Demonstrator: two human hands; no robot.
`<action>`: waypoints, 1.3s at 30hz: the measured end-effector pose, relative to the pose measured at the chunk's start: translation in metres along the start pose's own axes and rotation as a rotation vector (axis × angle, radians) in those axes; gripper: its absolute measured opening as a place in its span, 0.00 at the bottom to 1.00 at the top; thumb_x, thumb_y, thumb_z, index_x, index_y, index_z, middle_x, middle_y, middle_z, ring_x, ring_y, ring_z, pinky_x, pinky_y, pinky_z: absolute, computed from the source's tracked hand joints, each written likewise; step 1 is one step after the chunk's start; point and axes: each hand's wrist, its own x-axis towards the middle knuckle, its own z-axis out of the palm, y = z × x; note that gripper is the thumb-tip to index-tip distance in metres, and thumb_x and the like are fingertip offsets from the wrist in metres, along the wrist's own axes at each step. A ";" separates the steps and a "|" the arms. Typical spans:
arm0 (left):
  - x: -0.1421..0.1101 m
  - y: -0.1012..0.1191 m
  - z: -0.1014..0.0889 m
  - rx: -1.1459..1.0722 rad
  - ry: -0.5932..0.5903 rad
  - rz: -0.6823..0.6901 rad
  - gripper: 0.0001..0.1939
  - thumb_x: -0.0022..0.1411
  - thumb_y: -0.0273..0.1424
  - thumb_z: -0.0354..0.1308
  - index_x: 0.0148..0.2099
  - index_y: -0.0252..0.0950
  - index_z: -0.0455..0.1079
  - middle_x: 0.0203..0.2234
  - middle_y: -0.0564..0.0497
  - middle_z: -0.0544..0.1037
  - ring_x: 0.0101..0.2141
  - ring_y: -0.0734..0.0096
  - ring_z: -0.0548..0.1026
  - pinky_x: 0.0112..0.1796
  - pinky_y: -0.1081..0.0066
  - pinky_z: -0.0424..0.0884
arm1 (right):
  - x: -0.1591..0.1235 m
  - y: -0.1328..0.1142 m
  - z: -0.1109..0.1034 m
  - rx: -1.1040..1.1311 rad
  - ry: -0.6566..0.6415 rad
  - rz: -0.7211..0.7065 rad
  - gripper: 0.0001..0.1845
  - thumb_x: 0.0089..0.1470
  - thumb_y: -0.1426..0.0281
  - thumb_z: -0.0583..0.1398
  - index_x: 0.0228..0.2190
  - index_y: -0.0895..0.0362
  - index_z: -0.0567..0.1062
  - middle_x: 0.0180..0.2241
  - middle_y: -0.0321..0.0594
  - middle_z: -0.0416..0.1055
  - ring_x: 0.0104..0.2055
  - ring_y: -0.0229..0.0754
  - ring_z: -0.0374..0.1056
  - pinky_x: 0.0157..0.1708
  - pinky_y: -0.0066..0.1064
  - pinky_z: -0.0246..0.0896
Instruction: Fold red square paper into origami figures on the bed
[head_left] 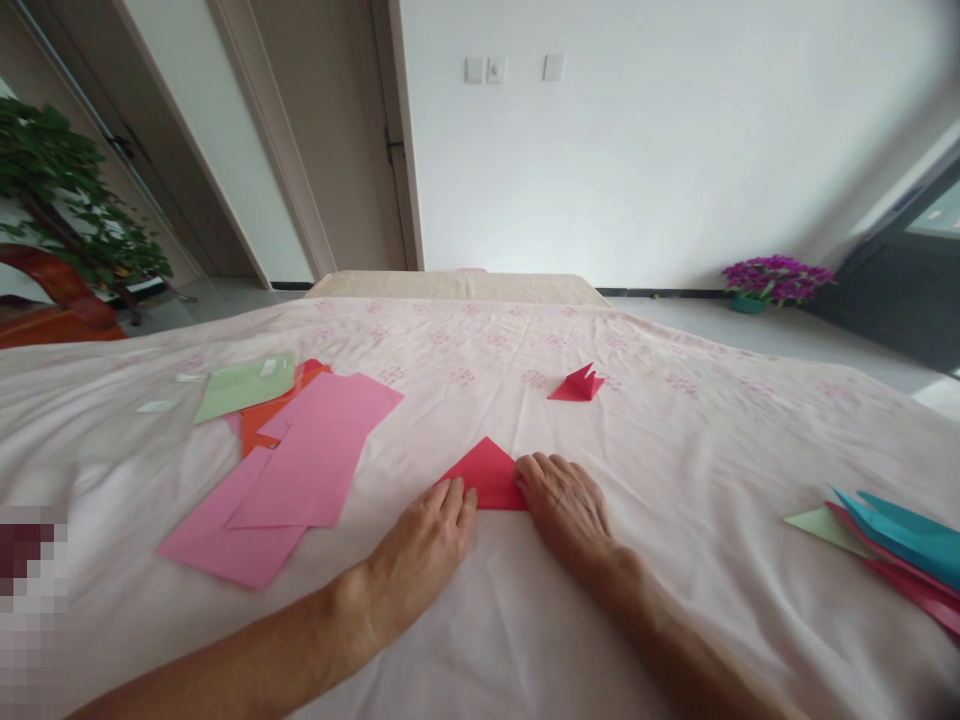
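A red paper (489,470), folded into a triangle, lies on the pale pink sheet (675,440) in front of me. My left hand (424,545) lies flat with its fingers stretched out, the fingertips pressing on the triangle's lower left corner. My right hand (564,505) also lies flat with fingers out, pressing the triangle's right side. Farther back sits a small folded red paper shape (577,385), apart from both hands.
Pink paper sheets (300,460) lie at the left with an orange sheet (274,410) and a pale green sheet (244,385). Teal, red and green folded papers (900,550) lie at the right edge. A purple flower pot (772,280) stands on the floor.
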 end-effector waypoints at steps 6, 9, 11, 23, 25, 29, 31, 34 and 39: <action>0.008 0.026 -0.002 -0.005 -0.107 -0.183 0.33 0.57 0.43 0.62 0.62 0.35 0.64 0.54 0.31 0.71 0.54 0.40 0.68 0.48 0.50 0.70 | 0.001 -0.007 -0.011 -0.008 -0.043 -0.056 0.06 0.60 0.75 0.54 0.33 0.54 0.70 0.32 0.39 0.71 0.37 0.45 0.61 0.36 0.35 0.48; 0.007 0.031 0.001 -0.075 -0.075 -0.258 0.37 0.54 0.48 0.63 0.61 0.35 0.64 0.55 0.30 0.69 0.56 0.39 0.66 0.51 0.50 0.67 | 0.002 -0.014 -0.015 -0.006 -0.059 0.009 0.09 0.58 0.79 0.53 0.35 0.55 0.70 0.32 0.41 0.71 0.36 0.46 0.62 0.36 0.36 0.49; 0.005 0.032 0.001 -0.103 -0.053 -0.291 0.36 0.54 0.48 0.62 0.61 0.36 0.64 0.56 0.30 0.68 0.56 0.40 0.67 0.51 0.50 0.67 | 0.002 -0.022 -0.015 0.008 -0.061 0.071 0.10 0.56 0.81 0.53 0.35 0.56 0.70 0.33 0.42 0.71 0.37 0.46 0.62 0.36 0.35 0.49; -0.013 0.024 0.015 -0.104 0.047 -0.270 0.28 0.64 0.39 0.55 0.61 0.29 0.62 0.58 0.33 0.66 0.58 0.49 0.66 0.55 0.54 0.65 | -0.002 -0.063 0.004 0.063 0.007 0.304 0.14 0.62 0.65 0.51 0.49 0.52 0.67 0.45 0.46 0.65 0.46 0.49 0.58 0.43 0.37 0.51; -0.019 0.020 0.016 -0.123 0.060 -0.254 0.27 0.64 0.38 0.54 0.61 0.29 0.62 0.59 0.34 0.65 0.59 0.51 0.64 0.56 0.55 0.64 | -0.007 -0.056 0.004 0.044 0.017 0.313 0.15 0.63 0.65 0.50 0.50 0.51 0.66 0.46 0.47 0.64 0.47 0.50 0.57 0.44 0.39 0.50; -0.028 0.015 0.013 -0.162 0.058 -0.257 0.28 0.64 0.37 0.54 0.61 0.26 0.61 0.60 0.32 0.63 0.60 0.52 0.63 0.57 0.55 0.62 | -0.016 -0.041 0.003 0.021 0.032 0.325 0.16 0.64 0.64 0.48 0.51 0.50 0.66 0.48 0.47 0.63 0.48 0.50 0.56 0.45 0.41 0.49; -0.034 0.012 0.012 -0.177 0.060 -0.265 0.28 0.65 0.37 0.53 0.62 0.26 0.60 0.60 0.32 0.63 0.60 0.52 0.62 0.57 0.54 0.62 | -0.020 -0.033 0.003 0.018 0.039 0.334 0.17 0.64 0.63 0.47 0.52 0.50 0.65 0.50 0.46 0.62 0.50 0.50 0.55 0.46 0.42 0.49; -0.043 0.005 0.013 -0.174 0.060 -0.268 0.28 0.65 0.38 0.52 0.62 0.27 0.59 0.61 0.33 0.62 0.61 0.52 0.61 0.57 0.53 0.61 | -0.025 -0.021 0.005 0.014 0.047 0.366 0.19 0.64 0.62 0.47 0.54 0.49 0.64 0.55 0.45 0.59 0.56 0.51 0.52 0.50 0.44 0.47; -0.060 -0.007 0.018 -0.175 0.074 -0.256 0.29 0.66 0.39 0.51 0.64 0.28 0.58 0.62 0.35 0.60 0.62 0.55 0.59 0.59 0.55 0.58 | -0.035 0.000 0.009 0.006 0.026 0.433 0.21 0.64 0.61 0.47 0.56 0.49 0.63 0.58 0.46 0.56 0.61 0.53 0.47 0.54 0.48 0.46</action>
